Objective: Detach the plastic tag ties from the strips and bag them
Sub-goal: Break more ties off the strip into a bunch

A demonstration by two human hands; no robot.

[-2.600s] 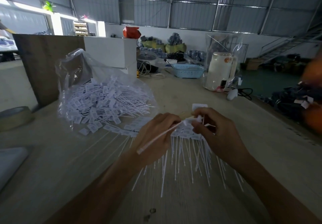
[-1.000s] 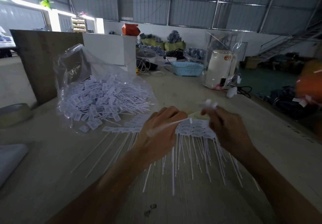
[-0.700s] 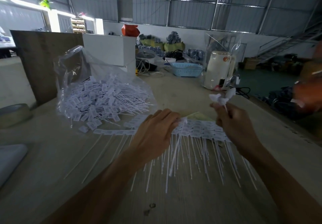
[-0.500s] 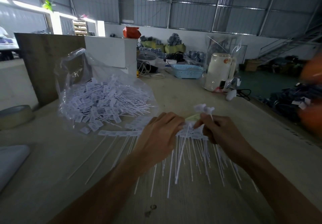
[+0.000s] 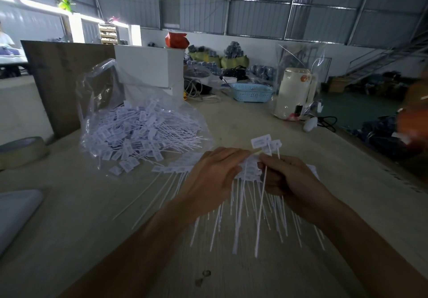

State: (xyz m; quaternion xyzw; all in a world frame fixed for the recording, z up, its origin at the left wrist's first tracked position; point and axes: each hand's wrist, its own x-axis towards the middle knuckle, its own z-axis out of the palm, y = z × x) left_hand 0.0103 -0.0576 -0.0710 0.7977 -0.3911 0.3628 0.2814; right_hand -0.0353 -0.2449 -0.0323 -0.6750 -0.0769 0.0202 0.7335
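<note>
- Brought back down from its raised position of a moment ago: right hand [image 5: 294, 181], now close beside the left hand [image 5: 215, 177] over the strips of tag ties [image 5: 250, 172]; held ties now two with heads up, against a crumpled cluster earlier
- Right fingers curled round the stems of two detached ties [image 5: 266, 142]; rectangular heads standing above the knuckles, one long tail hanging down past the wrist
- Left fingers bent down onto the strips, pinning the row of heads near the right thumb; whether pinching or only pressing, cannot tell
- Strips lying flat on the wooden table [image 5: 69, 239]; thin tails fanned toward the camera under both forearms
- Clear plastic bag [image 5: 139, 121] to the left of the hands, mouth open, heaped with loose white ties; a few spilled at its near edge
- Roll of tape [image 5: 20, 151] at the far left edge; blue basket [image 5: 252, 91] and cream kettle [image 5: 294, 91] farther back on the table
</note>
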